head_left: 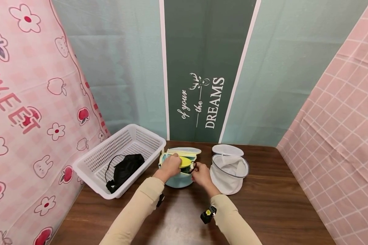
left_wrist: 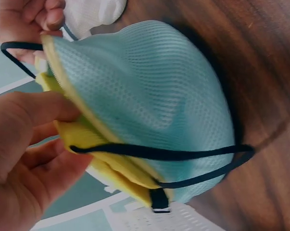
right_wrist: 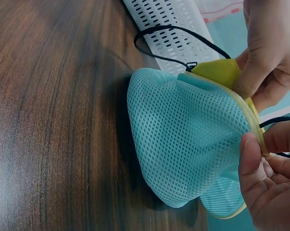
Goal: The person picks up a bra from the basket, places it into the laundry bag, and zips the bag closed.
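Observation:
A teal mesh laundry bag [right_wrist: 193,139] with yellow edging stands on the table, its zippered mouth apart and lid folded back. A yellow cloth item [left_wrist: 101,149] with black straps [left_wrist: 183,154] sits partly in the mouth; its exact kind cannot be told. My left hand [head_left: 171,166] pinches the yellow cloth at the bag's opening. One strap loop hangs outside over the mesh. With thumb and fingers, my right hand [right_wrist: 270,173] pinches the bag's rim, beside another black strap. The bag's inside is mostly hidden.
To the left stands a white perforated basket [head_left: 93,160] holding a black cloth item [head_left: 125,170] with thin straps. A white mesh bag [head_left: 227,177] with its lid back stands at the right. Hanging cloths [head_left: 340,112] border the wooden table [head_left: 273,197].

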A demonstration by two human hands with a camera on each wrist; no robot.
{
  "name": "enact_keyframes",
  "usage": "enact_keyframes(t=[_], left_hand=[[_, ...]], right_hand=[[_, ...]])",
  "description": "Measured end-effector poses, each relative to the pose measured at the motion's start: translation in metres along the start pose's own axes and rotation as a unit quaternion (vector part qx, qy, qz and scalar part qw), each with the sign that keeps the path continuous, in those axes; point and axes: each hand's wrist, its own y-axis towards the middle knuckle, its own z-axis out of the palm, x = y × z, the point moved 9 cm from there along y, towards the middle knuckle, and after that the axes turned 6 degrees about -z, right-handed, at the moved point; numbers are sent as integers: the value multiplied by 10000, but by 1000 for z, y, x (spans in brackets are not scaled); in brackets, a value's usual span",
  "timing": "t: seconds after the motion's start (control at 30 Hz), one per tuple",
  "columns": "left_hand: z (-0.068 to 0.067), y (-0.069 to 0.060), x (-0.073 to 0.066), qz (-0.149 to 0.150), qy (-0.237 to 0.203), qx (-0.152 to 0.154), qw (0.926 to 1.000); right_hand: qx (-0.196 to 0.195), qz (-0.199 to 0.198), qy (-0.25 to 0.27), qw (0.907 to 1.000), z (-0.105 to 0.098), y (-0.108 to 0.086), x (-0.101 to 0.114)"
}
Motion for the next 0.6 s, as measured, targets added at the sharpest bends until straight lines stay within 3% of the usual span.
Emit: enact_keyframes(t=[0.2,0.3,0.4,0.6], left_hand=[[8,3,3,-250,-78,1061,9940],[13,5,5,-409,-92,1444,9886],[17,6,5,-484,-334,1583,9856],[25,11,3,-507,-887,1538,9828]], right_hand=[[24,-70,7,10000,0,-2,3],[72,-104,13,9999,1,-2,4],[98,-99,73,9999,2,-2,4],[133,-206,115,9996,2,-3,7]])
